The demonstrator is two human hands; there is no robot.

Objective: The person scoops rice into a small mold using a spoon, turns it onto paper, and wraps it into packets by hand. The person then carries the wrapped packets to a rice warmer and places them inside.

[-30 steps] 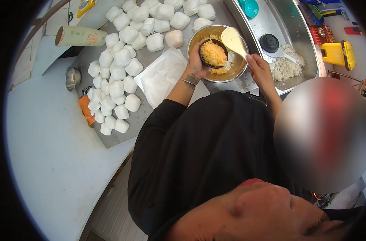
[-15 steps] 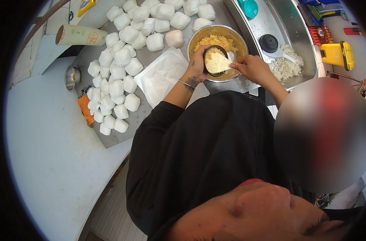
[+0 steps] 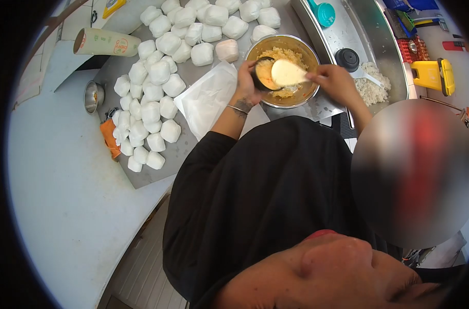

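Note:
My left hand [image 3: 249, 85] is wrapped round a small black mould [image 3: 255, 78] with orange-yellow rice in it, tilted over the left side of a metal mixing bowl [image 3: 283, 106]. Pinched by its handle in my right hand [image 3: 337, 85], a pale rice paddle [image 3: 288, 73] lies with its blade beside the mould's mouth; the blade is slightly blurred. Yellow seasoned rice [image 3: 283, 54] covers part of the bowl's bottom beneath both. White paper sheets [image 3: 203, 105] lie left of the bowl, close to my left wrist.
Several white-wrapped bundles [image 3: 160, 72] crowd the steel table. To the right, a steel tray [image 3: 360, 38] holds white rice [image 3: 373, 91], another white paddle [image 3: 365, 75], a black round piece [image 3: 347, 59] and a teal cup [image 3: 324, 14]. A small metal bowl [image 3: 94, 98] stands at the left.
The paddle's blade has shifted from over the mould's mouth to its right, showing orange-yellow rice inside. My left hand has moved slightly left and tilted the mould. The view has shifted slightly.

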